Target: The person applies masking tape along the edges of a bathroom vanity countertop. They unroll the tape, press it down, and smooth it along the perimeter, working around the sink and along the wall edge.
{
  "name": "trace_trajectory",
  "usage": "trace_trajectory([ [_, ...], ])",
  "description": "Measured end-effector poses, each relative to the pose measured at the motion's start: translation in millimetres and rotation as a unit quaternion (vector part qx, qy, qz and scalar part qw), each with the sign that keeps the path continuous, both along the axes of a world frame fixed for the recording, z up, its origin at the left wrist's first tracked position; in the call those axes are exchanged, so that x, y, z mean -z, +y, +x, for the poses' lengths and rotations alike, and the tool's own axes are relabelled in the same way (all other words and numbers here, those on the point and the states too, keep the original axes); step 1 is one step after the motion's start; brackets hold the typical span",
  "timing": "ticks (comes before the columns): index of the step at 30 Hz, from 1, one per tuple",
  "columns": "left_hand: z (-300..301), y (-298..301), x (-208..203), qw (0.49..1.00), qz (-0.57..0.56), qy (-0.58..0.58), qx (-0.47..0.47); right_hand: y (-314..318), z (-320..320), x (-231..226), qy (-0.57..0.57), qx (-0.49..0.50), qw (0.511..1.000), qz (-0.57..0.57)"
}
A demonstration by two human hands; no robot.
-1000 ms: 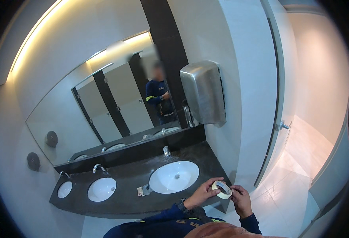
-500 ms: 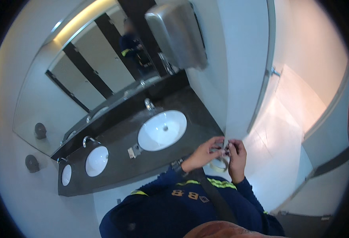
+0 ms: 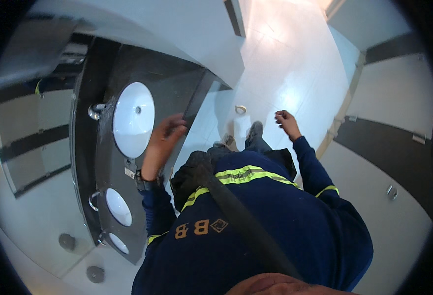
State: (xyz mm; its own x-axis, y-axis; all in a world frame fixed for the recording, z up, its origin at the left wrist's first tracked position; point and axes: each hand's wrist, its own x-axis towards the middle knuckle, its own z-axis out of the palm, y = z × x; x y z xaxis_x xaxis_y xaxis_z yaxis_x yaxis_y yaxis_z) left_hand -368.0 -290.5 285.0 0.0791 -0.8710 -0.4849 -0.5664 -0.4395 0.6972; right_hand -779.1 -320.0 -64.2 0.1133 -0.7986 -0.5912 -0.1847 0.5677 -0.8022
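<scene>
My left hand is raised beside the near edge of the dark countertop, next to the largest basin. Its fingers are bent and apart, with nothing visible in them. On the other side, over the pale floor, my right hand has its fingers curled together. A small white speck shows at those fingertips, too small to name. Between the hands, and touching neither, a pale roll of tape appears just ahead of my shoes. Whether it rests on the floor or is falling, I cannot tell.
The countertop runs along my left with a large white basin, smaller basins and curved taps. A small pale card-like item lies on it. Cubicle panels stand to my right. A wall end juts out ahead.
My hands were together with the roll of tape at them; now they are spread apart and the roll is down near my feet. My view has turned right and downward.
</scene>
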Motion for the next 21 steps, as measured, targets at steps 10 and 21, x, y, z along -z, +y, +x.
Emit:
trace_trajectory([
  [10, 98, -38, 235, 0.893, -0.179, -0.359, 0.203, 107, -66, 276, 0.298, -0.156, 0.931, 0.139],
  [21, 120, -6, 246, 0.899, -0.110, -0.422, 0.049, 50, 166, 521, 0.369, -0.334, 0.867, -0.031],
])
